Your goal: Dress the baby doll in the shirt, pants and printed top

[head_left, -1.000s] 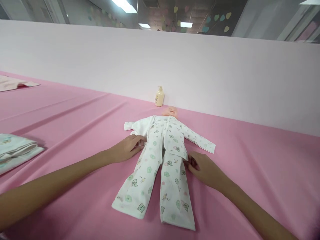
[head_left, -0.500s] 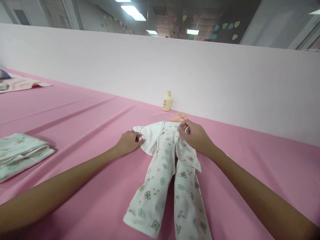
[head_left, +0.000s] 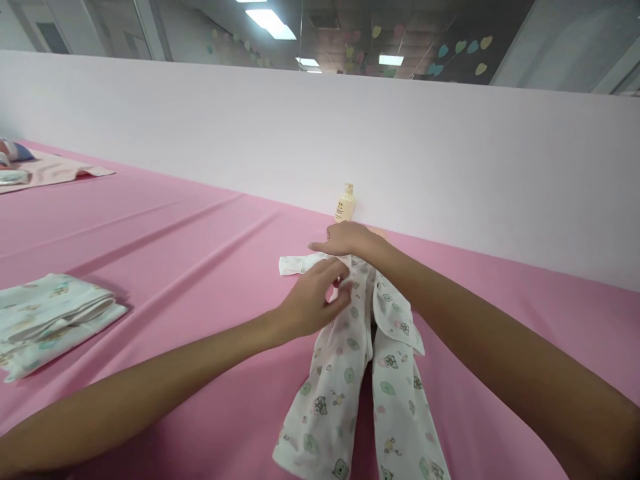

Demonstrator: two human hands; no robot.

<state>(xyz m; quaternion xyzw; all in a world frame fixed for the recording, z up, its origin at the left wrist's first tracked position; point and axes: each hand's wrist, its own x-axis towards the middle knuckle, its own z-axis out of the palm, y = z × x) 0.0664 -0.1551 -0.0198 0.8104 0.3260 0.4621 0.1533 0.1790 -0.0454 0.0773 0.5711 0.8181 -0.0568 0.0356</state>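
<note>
A doll lies on the pink sheet (head_left: 215, 287), wearing white printed baby pants (head_left: 345, 373) and a matching baby shirt (head_left: 397, 313). Behind my right wrist only a sliver of the doll's head (head_left: 379, 232) shows. My left hand (head_left: 317, 297) is over the left side of the chest, its curled fingers and thumb closed at the shirt's front, slightly blurred. My right hand (head_left: 347, 239) reaches across the top of the chest, palm down, one finger stretched leftward. Beyond my left hand, a sleeve (head_left: 291, 265) lies spread out to the left.
A cream pump bottle (head_left: 345, 203) stands against the white wall (head_left: 200, 127) behind the doll. To the left lies a folded printed cloth (head_left: 55, 320). Farther off, a pale pink mat (head_left: 65, 175) carries several items at the far left.
My left hand has moved right, and the shirt's left flap no longer lies spread outward. My right hand has left the right front and crossed leftward over the upper chest.
</note>
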